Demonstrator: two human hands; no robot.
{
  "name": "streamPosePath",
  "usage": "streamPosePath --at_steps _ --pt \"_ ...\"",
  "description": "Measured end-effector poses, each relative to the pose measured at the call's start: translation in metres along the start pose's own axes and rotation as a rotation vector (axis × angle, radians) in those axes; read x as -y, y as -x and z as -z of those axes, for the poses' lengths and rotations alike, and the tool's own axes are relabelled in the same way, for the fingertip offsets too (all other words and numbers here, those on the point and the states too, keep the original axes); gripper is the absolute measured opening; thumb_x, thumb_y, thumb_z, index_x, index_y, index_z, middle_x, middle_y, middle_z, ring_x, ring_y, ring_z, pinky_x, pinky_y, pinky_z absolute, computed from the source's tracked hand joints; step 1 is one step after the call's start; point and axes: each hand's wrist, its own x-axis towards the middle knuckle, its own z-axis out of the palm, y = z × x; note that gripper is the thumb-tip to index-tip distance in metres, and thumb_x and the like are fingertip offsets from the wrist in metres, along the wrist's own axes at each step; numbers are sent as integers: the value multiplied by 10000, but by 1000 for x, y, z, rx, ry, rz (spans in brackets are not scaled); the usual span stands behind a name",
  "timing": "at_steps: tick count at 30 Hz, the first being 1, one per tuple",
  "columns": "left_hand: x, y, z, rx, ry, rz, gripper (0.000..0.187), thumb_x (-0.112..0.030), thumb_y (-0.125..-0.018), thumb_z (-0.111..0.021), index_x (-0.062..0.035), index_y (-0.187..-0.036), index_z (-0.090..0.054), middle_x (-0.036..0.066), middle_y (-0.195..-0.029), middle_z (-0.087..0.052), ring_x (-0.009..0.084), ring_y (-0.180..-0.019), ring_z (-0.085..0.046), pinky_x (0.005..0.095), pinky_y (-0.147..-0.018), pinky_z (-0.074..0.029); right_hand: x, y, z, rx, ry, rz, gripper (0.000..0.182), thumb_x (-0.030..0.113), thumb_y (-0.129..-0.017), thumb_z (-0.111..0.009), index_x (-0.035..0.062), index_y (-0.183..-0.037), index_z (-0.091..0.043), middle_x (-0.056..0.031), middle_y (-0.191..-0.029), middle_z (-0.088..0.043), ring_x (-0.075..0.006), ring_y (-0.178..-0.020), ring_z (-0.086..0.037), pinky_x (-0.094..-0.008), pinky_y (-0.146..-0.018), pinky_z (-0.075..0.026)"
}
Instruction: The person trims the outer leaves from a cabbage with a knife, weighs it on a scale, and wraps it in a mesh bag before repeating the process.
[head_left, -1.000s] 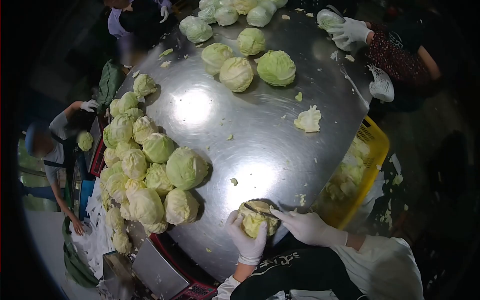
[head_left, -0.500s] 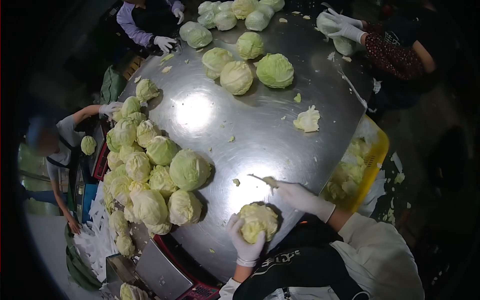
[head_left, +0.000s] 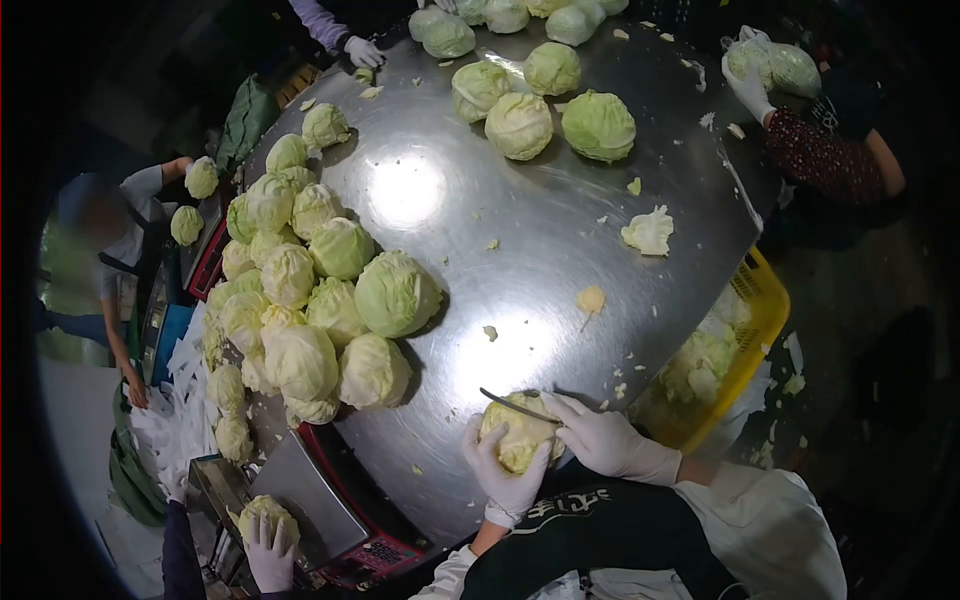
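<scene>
At the near edge of the metal table (head_left: pixel 480 290), my left hand (head_left: pixel 503 478) in a white glove is wrapped round the lower left side of a trimmed cabbage (head_left: pixel 518 447). My right hand (head_left: pixel 608 442), gloved as well, grips a knife (head_left: pixel 508 403) whose thin curved blade lies across the top of that cabbage. The knife's handle is hidden in my fingers. Farther up the table is a pale leaf piece (head_left: pixel 590 300).
Many cabbages (head_left: pixel 302 366) are piled on the left, by a red-framed scale (head_left: pixel 310 495). Other cabbages (head_left: pixel 598 127) sit toward the back. A yellow basket (head_left: pixel 768 315) of leaves stands at right. Co-workers surround the table; one's gloved hand (head_left: pixel 268 550) touches a cabbage at lower left.
My right hand has brought the knife down and left onto the cabbage. A pale piece now lies farther up the table. A co-worker's gloved hand has appeared at lower left; the view has shifted.
</scene>
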Motion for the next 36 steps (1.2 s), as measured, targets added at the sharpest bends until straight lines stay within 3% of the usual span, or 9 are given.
streamPosePath --at_steps 3,11,16,17,18,23,26,35,36 --pt "2 3 -5 15 -83 -58 665 -161 -746 -888 -90 -1285 -506 221 -1432 -353 373 -1326 -429 457 -1107 -384 -3 -3 -4 -70 89 -18 556 240 -1019 -495 117 -1546 -371 -186 -1421 -550 -387 -773 -705 -457 -690 -572" --pt "29 22 24 11 159 -64 679 -231 -739 -891 -113 -1235 -441 211 -1382 -396 361 -1287 -436 496 -1112 -347 -75 -47 -13 -138 -310 -199 378 227 -1014 -502 51 -1329 -616 -205 -1199 -691 -360 -1114 -663 -408 -999 -495" --pt "59 46 55 -217 719 418 640 -208 -785 -830 -125 -1208 -357 112 -1268 -419 225 -1205 -430 417 -1066 -372 -83 -45 29 -457 -484 -381 427 195 -1029 -461 16 -1399 -576 -84 -959 -657 -165 -863 -642 -292 -707 -537" --pt "54 45 57 -237 715 415 640 -208 -785 -830 -125 -1208 -357 112 -1268 -419 225 -1205 -430 417 -1066 -372 -78 -43 53 -515 -553 -513 452 182 -1022 -493 -17 -1426 -536 -150 -1123 -677 -212 -1034 -664 -315 -861 -550" --pt "48 39 54 -299 718 439 638 -204 -785 -827 -121 -1207 -356 98 -1245 -423 217 -1195 -428 413 -1062 -369 -110 -43 53 -721 -133 -181 502 152 -1012 -514 -44 -1471 -459 -229 -1345 -606 -272 -1262 -597 -349 -1045 -479" --pt "41 22 21 -276 314 151 692 -177 -729 -876 -106 -1185 -359 114 -1221 -387 253 -1195 -415 428 -1090 -328 -11 -40 47 -421 -7 183 602 157 -1004 -478 -37 -1546 -303 -288 -1501 -455 -382 -1380 -490 -407 -1144 -384" --pt "21 19 14 -252 182 110 728 -181 -692 -911 -97 -1165 -364 146 -1254 -344 290 -1226 -382 449 -1101 -314 15 -27 14 -115 -200 61 606 196 -1010 -484 -26 -1545 -304 -293 -1530 -415 -395 -1445 -398 -419 -1148 -380" --pt "22 15 17 -193 99 132 727 -197 -716 -909 -88 -1183 -362 166 -1300 -336 301 -1255 -379 453 -1115 -309 -3 -38 -8 -7 -69 131 466 257 -1007 -538 81 -1436 -497 -210 -1361 -597 -425 -1140 -635 -455 -952 -538" --pt "30 15 18 -163 214 194 722 -196 -724 -905 -94 -1191 -364 171 -1332 -336 300 -1279 -375 447 -1129 -300 -19 -44 -20 -163 -111 184 405 235 -1015 -529 42 -1371 -542 -180 -1148 -691 -322 -943 -714 -381 -800 -578"
